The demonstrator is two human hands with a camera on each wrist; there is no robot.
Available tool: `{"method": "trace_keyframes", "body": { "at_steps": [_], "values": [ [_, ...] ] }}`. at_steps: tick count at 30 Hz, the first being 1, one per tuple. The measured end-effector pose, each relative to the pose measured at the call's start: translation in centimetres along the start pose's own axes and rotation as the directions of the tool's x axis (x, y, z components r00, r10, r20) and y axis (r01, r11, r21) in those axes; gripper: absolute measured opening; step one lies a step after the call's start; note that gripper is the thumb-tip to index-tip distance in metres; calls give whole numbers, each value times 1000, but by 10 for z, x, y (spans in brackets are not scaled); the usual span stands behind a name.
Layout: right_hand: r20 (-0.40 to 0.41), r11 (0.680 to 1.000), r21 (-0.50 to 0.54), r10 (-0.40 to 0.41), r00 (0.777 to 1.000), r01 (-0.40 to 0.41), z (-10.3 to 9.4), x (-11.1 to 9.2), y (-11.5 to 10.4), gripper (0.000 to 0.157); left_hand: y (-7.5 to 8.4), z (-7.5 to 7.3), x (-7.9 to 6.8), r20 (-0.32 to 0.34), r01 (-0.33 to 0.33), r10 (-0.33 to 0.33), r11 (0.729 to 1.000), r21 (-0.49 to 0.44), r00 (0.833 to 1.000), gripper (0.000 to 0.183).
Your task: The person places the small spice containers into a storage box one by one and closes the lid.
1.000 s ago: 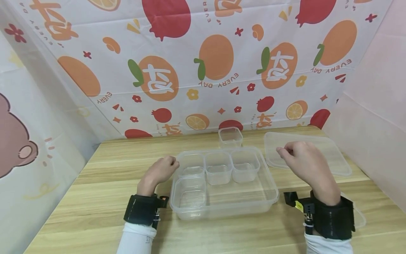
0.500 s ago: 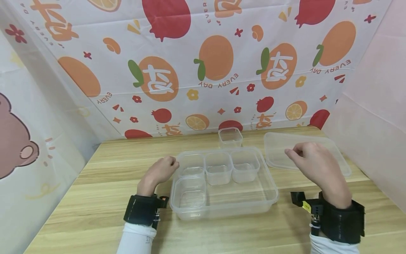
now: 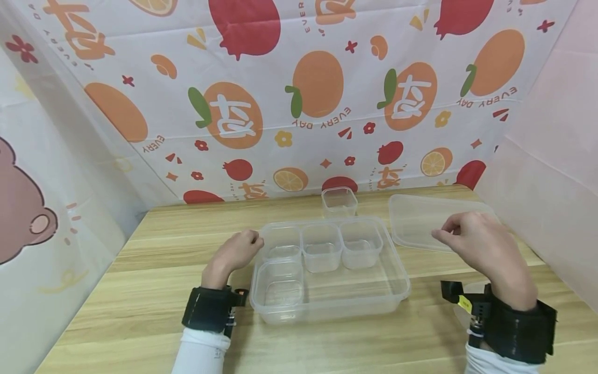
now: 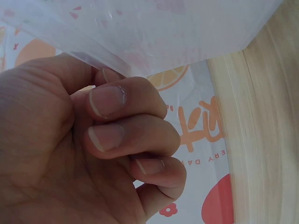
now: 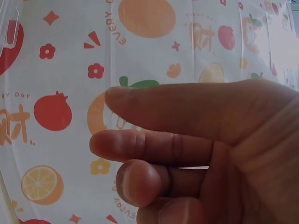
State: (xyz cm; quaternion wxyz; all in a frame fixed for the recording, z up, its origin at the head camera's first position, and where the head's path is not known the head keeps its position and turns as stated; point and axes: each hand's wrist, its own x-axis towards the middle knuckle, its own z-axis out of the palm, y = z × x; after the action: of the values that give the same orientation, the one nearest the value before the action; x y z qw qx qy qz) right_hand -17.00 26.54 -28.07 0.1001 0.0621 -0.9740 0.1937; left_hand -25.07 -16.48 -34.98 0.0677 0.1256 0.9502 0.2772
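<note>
My left hand (image 3: pixel 235 252) is at the left wall of a large clear plastic food container (image 3: pixel 331 307). In the left wrist view, the thumb and index finger pinch the edge of that container (image 4: pixel 187 37), with the other fingers curled below. Inside stand several small clear square boxes: three in a row at the back, one of them the middle box (image 3: pixel 322 258), and another box (image 3: pixel 280 285) at the front left. To the right, my right hand (image 3: pixel 486 241) hovers in the air with loosely bent fingers and holds nothing; its thumb (image 5: pixel 168 105) lies straight above the fingers in the right wrist view.
Behind the large container stands one more small clear box (image 3: pixel 339 202). A big flat clear lid (image 3: pixel 420 223) lies at the back right, partly behind my right hand. A smaller clear lid (image 3: pixel 462 313) shows under the right wrist. A fruit-print cloth (image 3: pixel 271 93) closes off the back.
My right hand has drifted to the right and slightly toward me, uncovering more of the big lid. The left hand, the container and its boxes have stayed in place.
</note>
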Motion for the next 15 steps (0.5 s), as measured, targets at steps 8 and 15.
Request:
{"method": "trace_keyframes", "body": {
  "at_steps": [8, 15],
  "values": [
    [26, 999, -16, 36, 999, -36, -2, -2, 4, 21, 0, 0, 0, -3, -6, 6, 1000, -8, 1000, 33],
    [50, 999, -18, 43, 998, -42, -4, -2, 13, 21, 0, 0, -1, -16, 4, -4, 1000, -1, 1000, 32]
  ]
}}
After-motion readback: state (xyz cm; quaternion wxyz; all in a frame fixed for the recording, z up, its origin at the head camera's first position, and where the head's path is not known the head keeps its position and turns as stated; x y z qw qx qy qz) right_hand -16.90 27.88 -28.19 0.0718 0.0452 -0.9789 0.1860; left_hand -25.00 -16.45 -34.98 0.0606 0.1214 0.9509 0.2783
